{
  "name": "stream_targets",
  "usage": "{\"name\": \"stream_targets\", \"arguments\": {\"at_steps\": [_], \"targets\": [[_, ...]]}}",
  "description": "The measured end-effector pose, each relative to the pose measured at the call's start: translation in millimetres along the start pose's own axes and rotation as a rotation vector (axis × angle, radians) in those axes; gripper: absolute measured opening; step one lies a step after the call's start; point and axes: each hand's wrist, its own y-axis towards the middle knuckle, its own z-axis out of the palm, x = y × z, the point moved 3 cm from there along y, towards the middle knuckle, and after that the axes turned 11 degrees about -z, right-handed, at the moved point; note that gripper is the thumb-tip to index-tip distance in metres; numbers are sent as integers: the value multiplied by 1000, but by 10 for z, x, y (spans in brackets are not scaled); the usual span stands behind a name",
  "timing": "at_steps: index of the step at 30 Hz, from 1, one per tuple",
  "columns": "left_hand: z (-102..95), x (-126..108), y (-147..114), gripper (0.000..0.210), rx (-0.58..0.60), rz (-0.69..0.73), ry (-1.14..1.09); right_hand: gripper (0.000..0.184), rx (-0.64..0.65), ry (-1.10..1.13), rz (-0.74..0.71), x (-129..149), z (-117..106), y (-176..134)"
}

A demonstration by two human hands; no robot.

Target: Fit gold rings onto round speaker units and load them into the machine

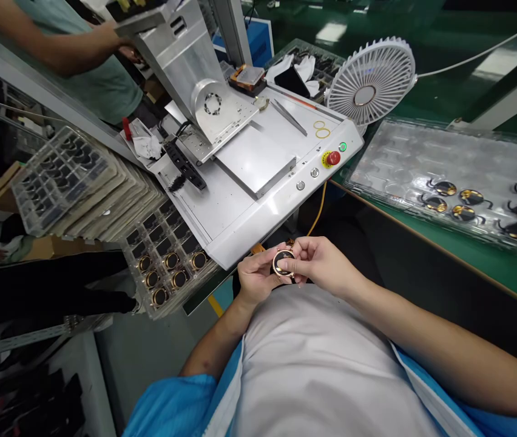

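Note:
Close to my body, both hands hold a round watch case with a gold-coloured rim and a dark inside. My left hand grips its left edge, fingers bent behind it. From the right, my right hand pinches it, with the thumb lying across the dark inside. The underside of the case is hidden by my fingers. Left of my hands, a clear tray carries several similar gold-rimmed round cases. On the right bench lies another clear tray with round dark parts that have thin black tails.
A white machine with a metal fixture and a red stop button stands ahead. Tweezers and a brush lie on it. A white fan stands behind; stacked trays and another person are left.

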Motion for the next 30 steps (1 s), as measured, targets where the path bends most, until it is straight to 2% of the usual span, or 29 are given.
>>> {"name": "stream_targets", "arguments": {"at_steps": [3,6,9,11,12,16,18,21,23,25,27,30], "targets": [[-5,0,3,62,25,12,37,61,12,100,-6,-93,13,23],[-8,-33,16,59,-7,32,50,62,-2,134,-33,-125,53,85],[-7,-93,44,51,-102,40,6,61,50,37,-59,-32,52,244],[2,-151,70,46,-148,37,-39,61,67,-69,-67,106,-28,434],[10,-182,84,44,-150,27,-59,61,14,-106,-90,201,-107,554],[46,-290,124,41,-66,-35,-54,43,-419,-135,-253,635,-509,1047],[50,-311,125,47,-46,-31,6,33,-480,-146,-273,794,-615,1228],[46,-284,113,60,-61,-18,103,32,-481,-164,-292,914,-643,1312],[45,-249,101,61,-89,-4,160,33,-462,-167,-334,913,-600,1226],[45,-226,89,61,-131,30,224,35,-374,-167,-377,847,-514,1048],[48,-218,79,64,-174,70,294,40,-214,-179,-374,723,-400,814],[61,-224,80,72,-199,105,402,44,28,-239,-261,476,-235,456]]}}
